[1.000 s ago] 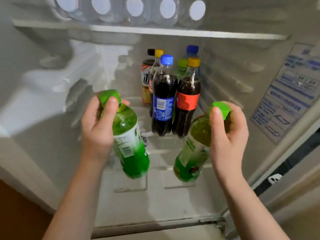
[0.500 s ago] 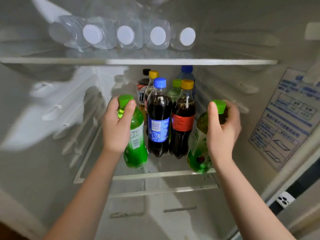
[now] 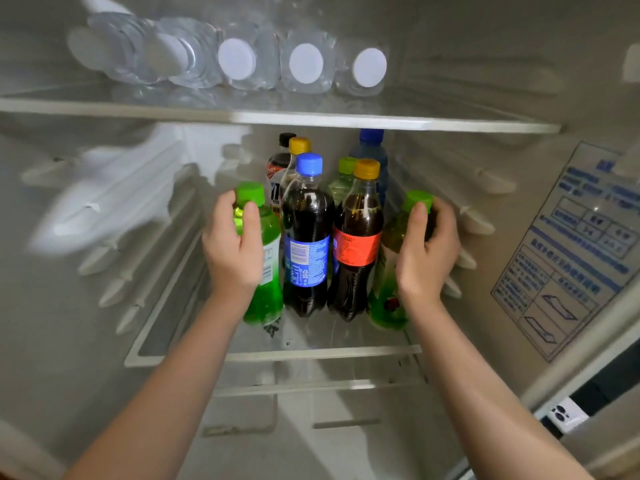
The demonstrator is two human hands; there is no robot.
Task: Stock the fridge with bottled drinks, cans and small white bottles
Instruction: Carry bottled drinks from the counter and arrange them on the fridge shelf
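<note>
Fridge (image 3: 104,341) fills more of the view than a second ago, so the person has leaned in. The change is on the glass shelf (image 3: 311,355) under the blue-capped cola bottle (image 3: 306,251). A second ago both green bottles were held tilted, out in front of and lower than that cola. Half a second ago they were level with it but not fully in. Now both stand upright in its row. Bright green soda bottle (image 3: 266,296) is touching the cola's left side. Olive-green bottle (image 3: 386,271) sits two places right of it, past the red-label cola (image 3: 356,251) that stands just right of the blue-capped one. Both bases look down on the glass, but full contact can't be confirmed. Left hand (image 3: 235,261) has fingers and thumb curled round the soda's neck and shoulder, just under its green cap (image 3: 250,192). Right hand (image 3: 427,254) is wrapped round the olive bottle's shoulder the same way, thumb up against that bottle's cap (image 3: 417,199). Neither has let go yet. The bottles behind the cola and the clear water bottles (image 3: 306,64) lying on the shelf above it are unchanged. My read: this pair is essentially placed and the front row is four wide. Next step is to release and pull straight back without clipping the row. No cans or small white bottles in view, so I judge that part of the job not yet done.
</note>
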